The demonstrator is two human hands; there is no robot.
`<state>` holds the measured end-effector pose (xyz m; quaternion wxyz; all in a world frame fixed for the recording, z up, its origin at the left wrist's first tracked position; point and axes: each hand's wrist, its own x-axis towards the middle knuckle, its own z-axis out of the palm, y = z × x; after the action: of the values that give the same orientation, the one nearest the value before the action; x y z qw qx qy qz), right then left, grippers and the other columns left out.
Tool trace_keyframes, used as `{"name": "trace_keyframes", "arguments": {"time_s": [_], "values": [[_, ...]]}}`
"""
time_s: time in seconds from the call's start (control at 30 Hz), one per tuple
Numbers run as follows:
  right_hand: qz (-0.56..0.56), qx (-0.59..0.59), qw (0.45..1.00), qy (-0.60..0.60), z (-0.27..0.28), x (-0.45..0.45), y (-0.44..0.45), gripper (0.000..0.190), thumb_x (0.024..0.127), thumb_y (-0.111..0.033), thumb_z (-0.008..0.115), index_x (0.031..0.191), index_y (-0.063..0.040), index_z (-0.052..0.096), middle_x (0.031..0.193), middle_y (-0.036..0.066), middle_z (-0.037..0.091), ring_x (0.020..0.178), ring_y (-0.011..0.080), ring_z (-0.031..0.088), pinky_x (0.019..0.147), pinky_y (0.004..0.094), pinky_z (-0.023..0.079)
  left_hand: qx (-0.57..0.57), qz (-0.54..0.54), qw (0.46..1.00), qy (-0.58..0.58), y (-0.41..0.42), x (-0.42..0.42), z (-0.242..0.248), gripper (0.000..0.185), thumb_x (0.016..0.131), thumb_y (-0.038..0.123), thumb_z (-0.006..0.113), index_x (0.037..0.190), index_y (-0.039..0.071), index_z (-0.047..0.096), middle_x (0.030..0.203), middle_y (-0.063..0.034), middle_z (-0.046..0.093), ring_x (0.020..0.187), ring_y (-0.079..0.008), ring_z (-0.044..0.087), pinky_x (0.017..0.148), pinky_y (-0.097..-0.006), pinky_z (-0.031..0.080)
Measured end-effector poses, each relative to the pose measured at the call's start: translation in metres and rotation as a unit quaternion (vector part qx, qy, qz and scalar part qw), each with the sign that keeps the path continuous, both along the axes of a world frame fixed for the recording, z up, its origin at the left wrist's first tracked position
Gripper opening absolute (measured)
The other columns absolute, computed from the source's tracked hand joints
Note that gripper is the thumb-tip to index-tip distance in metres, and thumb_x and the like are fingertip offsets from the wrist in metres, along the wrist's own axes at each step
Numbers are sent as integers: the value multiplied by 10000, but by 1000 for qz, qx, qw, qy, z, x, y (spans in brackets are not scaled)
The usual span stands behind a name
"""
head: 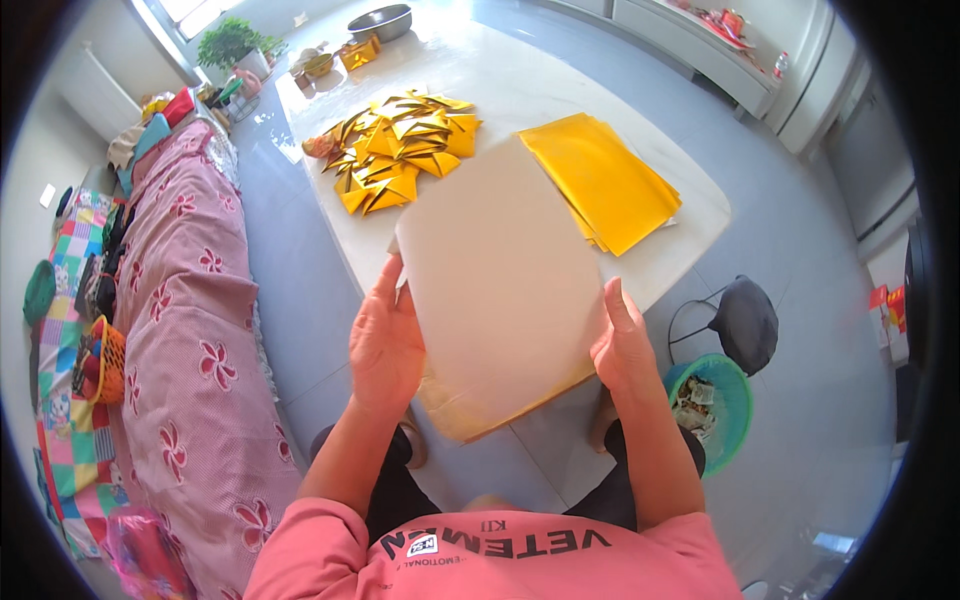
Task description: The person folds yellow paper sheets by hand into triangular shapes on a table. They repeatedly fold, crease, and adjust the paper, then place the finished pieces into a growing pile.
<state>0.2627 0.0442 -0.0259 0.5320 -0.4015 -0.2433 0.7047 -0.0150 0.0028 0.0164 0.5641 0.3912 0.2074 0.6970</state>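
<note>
A large pale sheet of paper (502, 292) is held up in front of me between my hands, with gold showing along its near edge. My left hand (386, 341) holds its left edge, some fingers hidden behind it. At the opposite edge is my right hand (626, 341), thumb pointing up. Past the sheet, to the right, a stack of gold foil paper (607, 184) lies flat on the white table (675, 262). A heap of folded gold paper pieces (405, 142) sits farther left. The sheet hides part of the tabletop.
A metal basin (380, 24), a gold box (360, 54) and a small bowl (319, 66) stand at the table's far end. A pink-covered sofa (195, 300) runs along my left. On my right are a green waste bin (739, 420) and a dark stool (744, 319).
</note>
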Motion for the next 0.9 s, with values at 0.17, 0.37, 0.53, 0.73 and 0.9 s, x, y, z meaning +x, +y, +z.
{"name": "trace_keyframes", "arguments": {"time_s": [0.17,0.37,0.53,0.73,0.9], "values": [[-3,-47,996,-81,20,-17,-8,880,926,-273,753,1538,57,213,1311,184,505,1037,243,629,899,387,525,-176,4,984,-12,-4,-6,-20,551,1087,238,423,1553,-18,278,1511,-110,453,1337,-199,487,1110,-345,411],[4,4,980,-199,11,-26,-5,782,938,-188,739,1515,72,278,1309,191,517,1002,204,648,837,316,551,-224,105,969,-17,0,-5,-46,545,1065,151,458,1535,-56,273,1480,-136,461,1325,-211,493,1106,-354,423],[19,149,930,-337,-4,-43,-17,722,933,-246,749,1461,83,380,1318,187,519,1048,195,642,849,307,553,-273,144,949,65,0,5,-31,744,1004,90,568,1563,-95,113,1641,-88,-8,1448,-200,314,1172,-357,341],[33,248,889,-384,-2,-54,-26,700,893,-282,790,1396,83,468,1306,179,527,1128,252,620,878,341,554,-326,145,931,78,-8,-1,-52,705,909,-53,594,1540,-58,280,1488,-166,372,1279,-204,503,1059,-324,459],[42,250,887,-385,1,-53,-28,698,889,-283,794,1392,80,474,1311,172,528,1145,256,614,882,343,548,-354,58,927,106,-10,-4,-39,616,865,-78,610,1463,-34,466,1243,-166,616,1078,-188,617,947,-298,524]]}}
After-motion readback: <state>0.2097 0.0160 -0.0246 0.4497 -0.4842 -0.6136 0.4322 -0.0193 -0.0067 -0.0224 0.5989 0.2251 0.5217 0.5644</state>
